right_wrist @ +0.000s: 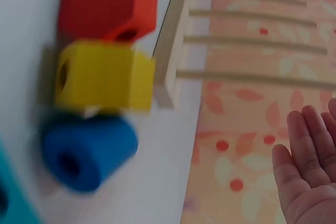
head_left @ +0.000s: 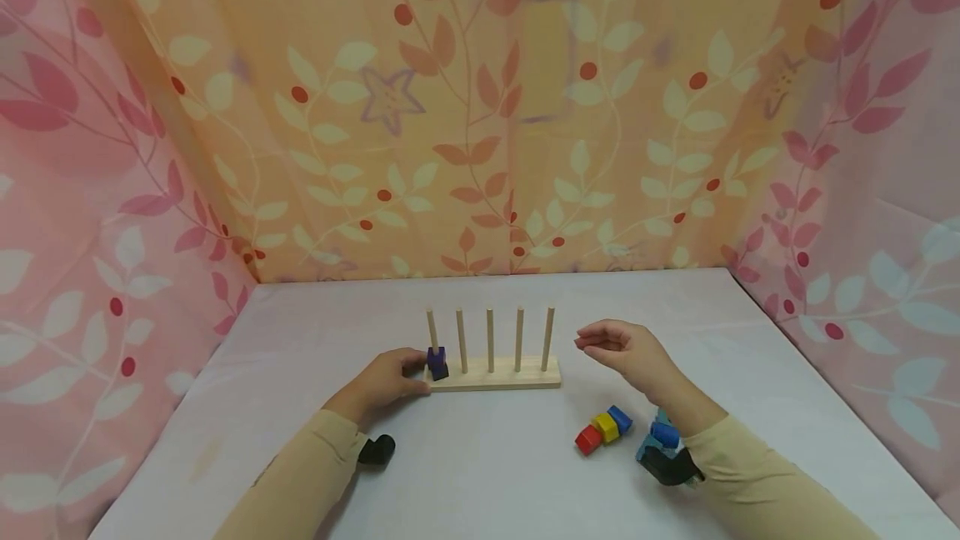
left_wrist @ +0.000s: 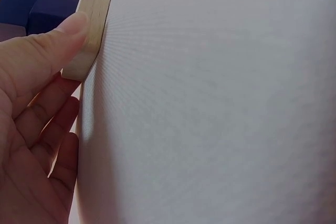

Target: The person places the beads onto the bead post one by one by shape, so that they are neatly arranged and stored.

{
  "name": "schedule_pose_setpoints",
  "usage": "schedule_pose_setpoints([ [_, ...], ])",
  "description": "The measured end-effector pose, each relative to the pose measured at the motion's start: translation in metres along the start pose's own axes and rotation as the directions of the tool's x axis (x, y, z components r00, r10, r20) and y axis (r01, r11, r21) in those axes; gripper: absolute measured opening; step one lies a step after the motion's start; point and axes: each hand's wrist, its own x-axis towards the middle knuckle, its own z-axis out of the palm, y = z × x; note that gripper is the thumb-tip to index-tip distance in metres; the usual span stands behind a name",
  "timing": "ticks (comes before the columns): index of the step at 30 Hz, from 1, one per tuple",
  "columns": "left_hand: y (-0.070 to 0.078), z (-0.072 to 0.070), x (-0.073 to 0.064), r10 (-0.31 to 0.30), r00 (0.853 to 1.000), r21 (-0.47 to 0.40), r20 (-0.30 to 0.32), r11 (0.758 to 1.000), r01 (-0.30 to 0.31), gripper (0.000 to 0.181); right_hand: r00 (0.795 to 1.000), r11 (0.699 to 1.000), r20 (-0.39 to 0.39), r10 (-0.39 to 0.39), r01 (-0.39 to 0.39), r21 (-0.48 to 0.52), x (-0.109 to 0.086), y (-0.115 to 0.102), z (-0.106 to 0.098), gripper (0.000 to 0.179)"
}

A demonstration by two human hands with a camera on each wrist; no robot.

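A wooden peg board (head_left: 495, 384) with several upright pegs stands mid-table. Dark purple-blue block pieces (head_left: 437, 363) sit low on its leftmost peg. My left hand (head_left: 386, 382) grips the board's left end. The left wrist view shows the thumb (left_wrist: 73, 24) pressed on the wooden base (left_wrist: 97, 22), with the other fingers around the end. To the right of the board, my right hand (head_left: 626, 352) is held in the air, fingers extended, nothing in it. Below that hand lie a red block (head_left: 588, 440), a yellow block (head_left: 605, 427) and a blue block (head_left: 619, 418), touching in a row.
Beside the right sleeve are more blue pieces (head_left: 663, 435), partly hidden by a black wrist camera (head_left: 671, 467). Another black wrist camera (head_left: 377, 450) is at the left sleeve. Patterned cloth (head_left: 480, 148) walls the white table (head_left: 480, 473) at the back and sides.
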Motion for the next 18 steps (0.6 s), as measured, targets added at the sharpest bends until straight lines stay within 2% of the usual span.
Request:
schedule_pose_setpoints([
  [11, 0.001, 0.001, 0.001, 0.007, 1.000, 0.016, -0.007, 1.000, -0.007, 0.052, 0.996, 0.983, -0.047, 0.069, -0.076, -0.166, -0.027, 0.037, -0.061, 0.035],
  [18, -0.002, 0.001, 0.000, 0.009, 1.000, 0.008, 0.001, 1.000, -0.009, 0.055, 0.995, 0.969, -0.051, 0.088, -0.097, -0.226, -0.035, 0.062, -0.082, 0.039],
])
